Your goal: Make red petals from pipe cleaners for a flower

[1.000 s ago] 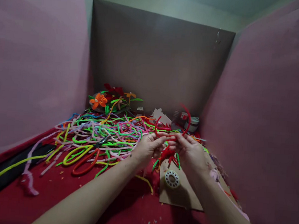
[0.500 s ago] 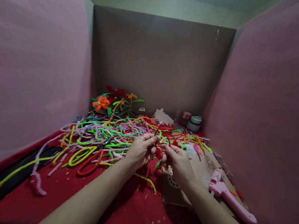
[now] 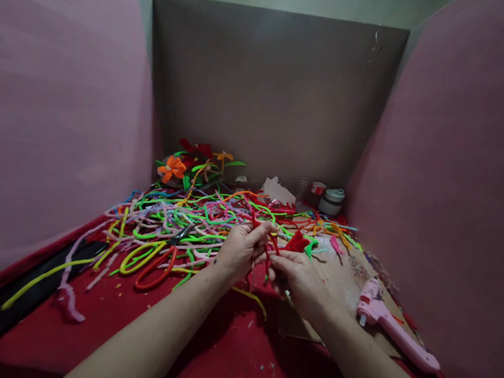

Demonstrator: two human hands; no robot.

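A red pipe cleaner (image 3: 275,242) is bent between my two hands, over the middle of the red cloth. My left hand (image 3: 247,244) is closed in a pinch on it, and one end sticks up above the thumb. My right hand (image 3: 295,272) pinches the same pipe cleaner lower down with thumb and forefinger; its other fingers are curled and partly hidden. Just beyond the right hand lies a red fuzzy piece (image 3: 297,242) beside a small green one (image 3: 310,249). A tangle of coloured pipe cleaners (image 3: 179,215) spreads behind and left of my hands.
Scissors (image 3: 157,258) with yellow and red handles lie left. A pink glue gun (image 3: 392,328) rests at right on cardboard (image 3: 336,279). Pipe-cleaner flowers (image 3: 173,169) and a lidded jar (image 3: 331,202) stand at the back. Pink panels (image 3: 60,107) flank the table.
My left hand has tilted and shifted slightly, and the red pipe cleaner now bends differently between my fingers. The red fuzzy piece shows more fully. The whole view has shifted a little.
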